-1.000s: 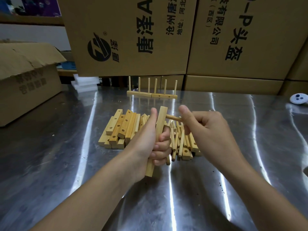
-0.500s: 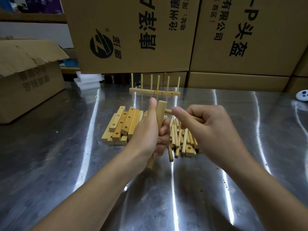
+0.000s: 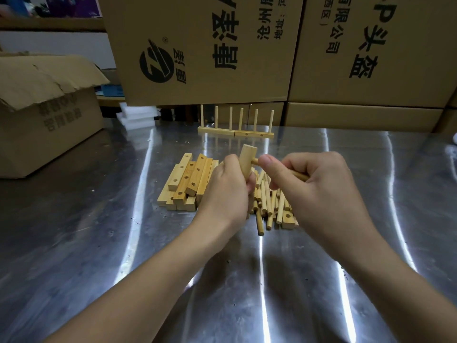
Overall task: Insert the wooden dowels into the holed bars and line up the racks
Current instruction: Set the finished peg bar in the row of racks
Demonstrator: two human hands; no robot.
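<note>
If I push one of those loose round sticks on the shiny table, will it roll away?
Probably, yes: the sticks are round and the table looks smooth and flat. Those buried in the pile would likely jam against their neighbours first. They look thin, so likely light.

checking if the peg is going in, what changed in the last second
The right-hand grip slid along the peg toward the bar, so less peg shows between thumb and bar and its far end now sticks out behind the hand. The left-hand grip still holds the bar; the finished racks, the pile of bars and the loose pegs stayed put.
</note>
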